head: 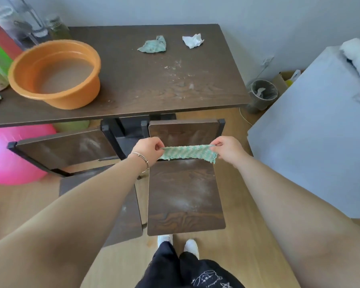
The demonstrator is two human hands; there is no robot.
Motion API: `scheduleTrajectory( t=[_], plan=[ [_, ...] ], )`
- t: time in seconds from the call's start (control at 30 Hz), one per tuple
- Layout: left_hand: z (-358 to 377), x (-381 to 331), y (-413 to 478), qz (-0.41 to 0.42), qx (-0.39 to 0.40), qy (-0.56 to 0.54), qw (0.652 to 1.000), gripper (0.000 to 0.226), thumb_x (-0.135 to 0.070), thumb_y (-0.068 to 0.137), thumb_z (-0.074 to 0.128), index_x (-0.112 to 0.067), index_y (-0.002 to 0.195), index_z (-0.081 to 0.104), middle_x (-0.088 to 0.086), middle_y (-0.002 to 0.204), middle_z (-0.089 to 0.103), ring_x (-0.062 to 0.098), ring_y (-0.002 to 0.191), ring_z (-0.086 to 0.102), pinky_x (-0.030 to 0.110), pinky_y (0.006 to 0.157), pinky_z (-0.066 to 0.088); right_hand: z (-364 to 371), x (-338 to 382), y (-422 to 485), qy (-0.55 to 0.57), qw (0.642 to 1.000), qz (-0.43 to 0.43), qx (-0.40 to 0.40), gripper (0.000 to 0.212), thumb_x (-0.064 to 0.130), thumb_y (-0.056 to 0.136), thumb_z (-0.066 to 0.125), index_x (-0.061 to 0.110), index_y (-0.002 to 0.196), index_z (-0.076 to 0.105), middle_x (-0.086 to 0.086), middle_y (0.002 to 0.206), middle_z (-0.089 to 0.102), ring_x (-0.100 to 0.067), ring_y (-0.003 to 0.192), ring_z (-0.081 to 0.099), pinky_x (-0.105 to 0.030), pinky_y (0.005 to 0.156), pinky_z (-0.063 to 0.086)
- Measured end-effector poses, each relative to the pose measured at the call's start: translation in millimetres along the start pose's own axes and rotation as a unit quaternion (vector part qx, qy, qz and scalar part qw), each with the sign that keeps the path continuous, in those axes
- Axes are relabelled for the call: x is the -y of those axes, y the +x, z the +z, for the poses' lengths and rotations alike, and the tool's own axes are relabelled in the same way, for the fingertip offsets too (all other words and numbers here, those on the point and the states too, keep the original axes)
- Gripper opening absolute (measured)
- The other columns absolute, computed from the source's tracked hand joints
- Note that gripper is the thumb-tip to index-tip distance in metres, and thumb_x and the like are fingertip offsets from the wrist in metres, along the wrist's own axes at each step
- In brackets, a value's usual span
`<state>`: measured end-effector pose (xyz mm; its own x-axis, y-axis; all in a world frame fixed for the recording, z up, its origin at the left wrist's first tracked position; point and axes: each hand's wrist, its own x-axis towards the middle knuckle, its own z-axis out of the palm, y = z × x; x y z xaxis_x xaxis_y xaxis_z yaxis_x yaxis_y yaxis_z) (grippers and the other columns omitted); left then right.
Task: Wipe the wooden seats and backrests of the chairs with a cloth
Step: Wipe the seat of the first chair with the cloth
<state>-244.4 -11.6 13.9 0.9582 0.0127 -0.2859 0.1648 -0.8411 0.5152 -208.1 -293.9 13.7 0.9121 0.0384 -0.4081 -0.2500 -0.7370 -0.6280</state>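
A green-and-white cloth [188, 154] is stretched flat between my hands. My left hand [148, 149] pinches its left end and my right hand [227, 149] pinches its right end. The cloth hangs above the gap between a dark wooden chair's seat [184, 196] and its backrest [184, 132]. Both boards carry whitish dusty smears. A second chair stands to the left, its backrest [67, 148] dusty and its seat [125, 215] partly hidden under my left forearm.
A dark wooden table [143, 80] beyond the chairs holds an orange basin [56, 73] of cloudy water, a crumpled green cloth [153, 45], a white tissue [192, 40] and bottles. A pink ball [6, 154] lies left, a bin [263, 93] and a white cabinet [316, 129] right.
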Motion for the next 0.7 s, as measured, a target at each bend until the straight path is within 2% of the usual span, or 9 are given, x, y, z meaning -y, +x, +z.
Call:
scheduleTrajectory(
  t=[0.17,0.27,0.5,0.7],
  plan=[
    [50.4,16.5,-51.6,-0.055,0.038,0.002,0.998,0.007,-0.026,0.088,0.058,-0.026,0.088,0.065,-0.01,0.079,0.061,0.017,0.08,0.06,0.027,0.067,0.048,36.1,-47.5,-29.7,0.012,0.998,0.017,0.064,0.011,0.021,0.091,0.066,0.02,0.101,0.069,0.002,0.097,0.065,-0.019,0.086,0.065,-0.04,0.079,0.059],
    [79.2,25.0,-75.0,-0.078,0.057,0.01,0.995,0.006,-0.027,0.088,0.059,-0.026,0.089,0.064,-0.009,0.08,0.061,0.018,0.083,0.06,0.029,0.072,0.05,52.9,-76.5,-44.8,0.009,0.996,0.027,0.087,0.009,0.021,0.09,0.067,0.021,0.099,0.069,0.005,0.091,0.064,-0.02,0.084,0.066,-0.041,0.079,0.059],
    [138.8,41.9,-105.7,-0.097,0.09,0.017,0.991,0.008,-0.027,0.087,0.059,-0.026,0.092,0.065,-0.01,0.083,0.061,0.017,0.086,0.059,0.031,0.08,0.051,95.0,-138.8,-62.6,0.007,0.99,0.062,0.126,0.005,0.02,0.089,0.068,0.021,0.094,0.069,0.003,0.087,0.065,-0.023,0.083,0.067,-0.044,0.078,0.059],
    [184.7,66.0,-109.6,-0.118,0.127,0.004,0.985,0.006,-0.026,0.085,0.06,-0.028,0.088,0.065,-0.01,0.082,0.063,0.016,0.086,0.06,0.03,0.079,0.051,129.5,-177.8,-64.0,0.007,0.987,0.091,0.136,0.006,0.018,0.086,0.07,0.018,0.092,0.071,0.0,0.083,0.067,-0.028,0.083,0.068,-0.046,0.078,0.058]
  ],
)
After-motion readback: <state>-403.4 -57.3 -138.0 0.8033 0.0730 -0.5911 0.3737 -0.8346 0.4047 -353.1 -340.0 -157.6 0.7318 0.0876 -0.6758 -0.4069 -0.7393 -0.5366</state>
